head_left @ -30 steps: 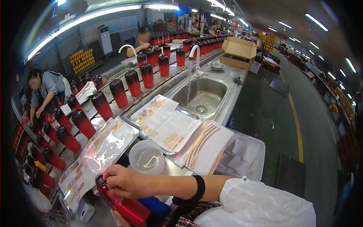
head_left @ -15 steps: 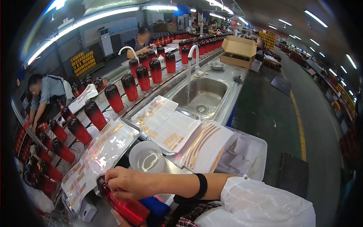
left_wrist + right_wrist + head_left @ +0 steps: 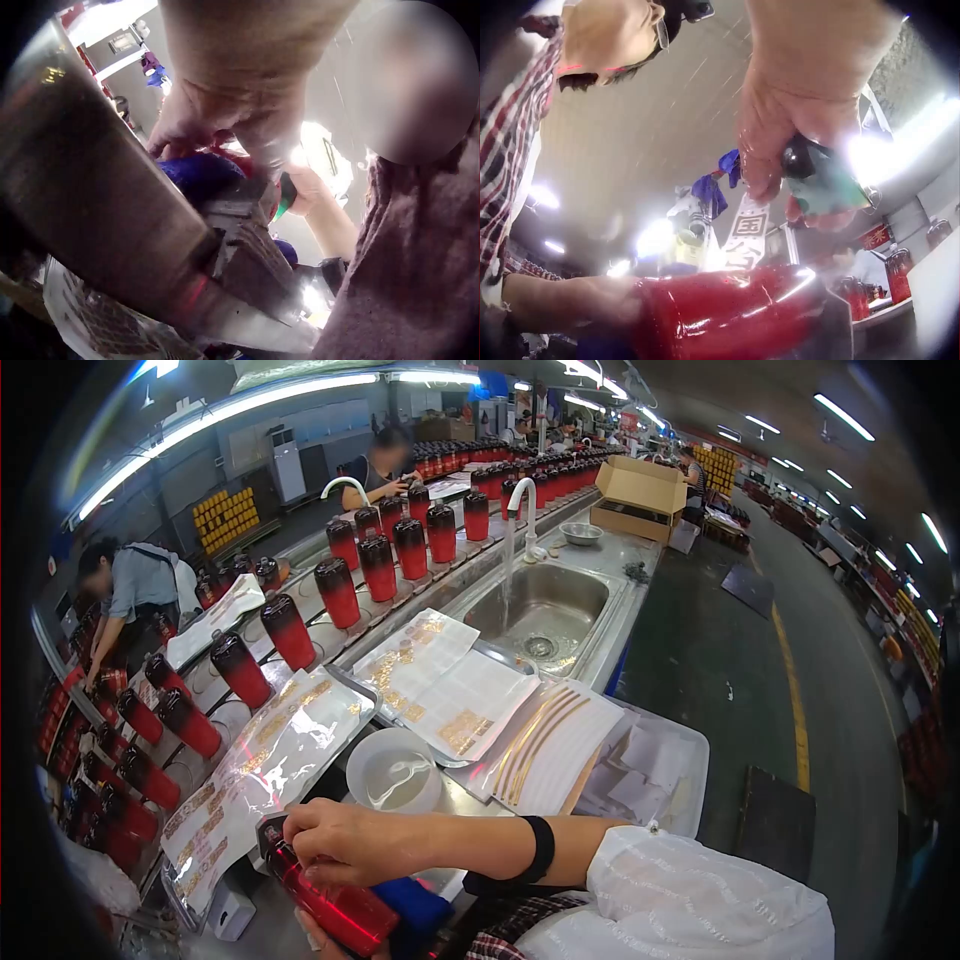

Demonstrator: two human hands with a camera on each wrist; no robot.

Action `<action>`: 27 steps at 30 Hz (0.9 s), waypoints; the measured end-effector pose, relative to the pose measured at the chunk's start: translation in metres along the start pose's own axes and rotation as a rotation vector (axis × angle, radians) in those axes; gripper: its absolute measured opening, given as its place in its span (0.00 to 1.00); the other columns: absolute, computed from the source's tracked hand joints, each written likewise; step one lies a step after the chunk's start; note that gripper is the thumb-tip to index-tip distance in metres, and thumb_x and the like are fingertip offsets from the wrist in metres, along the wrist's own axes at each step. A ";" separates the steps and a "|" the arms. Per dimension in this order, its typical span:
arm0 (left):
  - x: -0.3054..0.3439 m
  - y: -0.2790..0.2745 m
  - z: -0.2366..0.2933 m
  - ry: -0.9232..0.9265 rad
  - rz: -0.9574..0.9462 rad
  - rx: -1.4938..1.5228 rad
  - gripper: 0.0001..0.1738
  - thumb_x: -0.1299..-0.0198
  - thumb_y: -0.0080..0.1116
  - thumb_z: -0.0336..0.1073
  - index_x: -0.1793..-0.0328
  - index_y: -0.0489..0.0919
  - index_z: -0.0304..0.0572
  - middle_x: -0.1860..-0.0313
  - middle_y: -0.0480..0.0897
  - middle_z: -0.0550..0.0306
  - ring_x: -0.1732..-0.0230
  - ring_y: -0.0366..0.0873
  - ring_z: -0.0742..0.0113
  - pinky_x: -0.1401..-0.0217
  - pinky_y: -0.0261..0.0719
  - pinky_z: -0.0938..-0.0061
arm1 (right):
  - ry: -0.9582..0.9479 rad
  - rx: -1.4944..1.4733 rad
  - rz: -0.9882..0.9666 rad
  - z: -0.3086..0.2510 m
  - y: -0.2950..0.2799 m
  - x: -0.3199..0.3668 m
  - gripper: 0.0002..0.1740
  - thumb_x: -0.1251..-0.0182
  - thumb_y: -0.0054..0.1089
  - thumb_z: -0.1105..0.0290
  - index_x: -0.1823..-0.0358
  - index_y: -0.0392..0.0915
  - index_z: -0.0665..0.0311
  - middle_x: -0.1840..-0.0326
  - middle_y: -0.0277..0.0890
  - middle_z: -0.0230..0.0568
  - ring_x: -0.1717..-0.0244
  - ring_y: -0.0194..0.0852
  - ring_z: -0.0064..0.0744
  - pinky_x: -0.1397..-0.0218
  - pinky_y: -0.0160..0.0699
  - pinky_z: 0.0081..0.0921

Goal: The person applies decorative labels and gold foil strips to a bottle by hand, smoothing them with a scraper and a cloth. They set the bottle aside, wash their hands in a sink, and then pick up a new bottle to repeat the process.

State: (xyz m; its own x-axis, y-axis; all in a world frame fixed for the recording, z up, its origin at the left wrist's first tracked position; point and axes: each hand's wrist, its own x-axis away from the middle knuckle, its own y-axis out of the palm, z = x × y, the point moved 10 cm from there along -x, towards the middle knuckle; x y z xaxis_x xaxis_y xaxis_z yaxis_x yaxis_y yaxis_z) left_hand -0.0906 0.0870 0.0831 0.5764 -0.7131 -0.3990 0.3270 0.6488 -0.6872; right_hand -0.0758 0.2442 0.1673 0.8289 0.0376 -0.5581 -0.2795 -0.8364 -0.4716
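Observation:
In the head view my left hand [image 3: 315, 937] grips the lower end of a shiny red bottle [image 3: 345, 910] with a dark top, which lies tilted low over the bench. My right hand [image 3: 345, 843] is bent over the bottle's upper part, fingers curled down toward it. From the right wrist, a small flat green piece [image 3: 825, 184] shows pinched in the right hand's fingers; its kind I cannot tell. The red bottle's side [image 3: 735, 315] fills the bottom of that view, the left hand [image 3: 570, 304] around its base. A blue cloth [image 3: 415, 902] lies beside the bottle.
Decal sheets [image 3: 275, 730] lie on a tray on the left, with more sheets [image 3: 430, 690] behind. A translucent water tub [image 3: 395, 772] stands before me. Past it are a sink [image 3: 535, 620] with running water and a line of red-black bottles [image 3: 290, 635]. Other people work farther off.
The bottles on the line have shifted along it. My right hand has moved slightly down and right with a small shift of the view; the left hand still holds the bottle.

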 end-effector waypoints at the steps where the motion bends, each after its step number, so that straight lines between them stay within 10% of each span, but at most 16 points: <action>1: 0.000 0.001 0.007 -0.010 -0.002 0.003 0.53 0.40 0.65 0.51 0.21 0.50 0.27 0.23 0.56 0.26 0.23 0.53 0.32 0.22 0.51 0.54 | 0.000 -0.013 -0.006 -0.001 -0.003 0.004 0.09 0.37 0.63 0.70 0.67 0.74 0.68 0.47 0.69 0.48 0.43 0.67 0.49 0.41 0.69 0.40; 27: -0.011 0.002 0.020 -0.031 0.016 0.147 0.55 0.41 0.65 0.57 0.21 0.51 0.27 0.27 0.61 0.28 0.26 0.59 0.34 0.25 0.56 0.53 | -0.029 0.005 0.067 -0.004 -0.020 0.010 0.07 0.41 0.66 0.71 0.68 0.78 0.67 0.49 0.73 0.48 0.45 0.71 0.49 0.41 0.72 0.39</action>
State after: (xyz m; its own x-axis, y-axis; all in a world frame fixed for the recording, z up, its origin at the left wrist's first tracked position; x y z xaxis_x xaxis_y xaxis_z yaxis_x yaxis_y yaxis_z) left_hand -0.0812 0.1015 0.0984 0.6045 -0.6951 -0.3890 0.4221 0.6937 -0.5837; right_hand -0.0598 0.2590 0.1740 0.7939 -0.0022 -0.6081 -0.3361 -0.8349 -0.4359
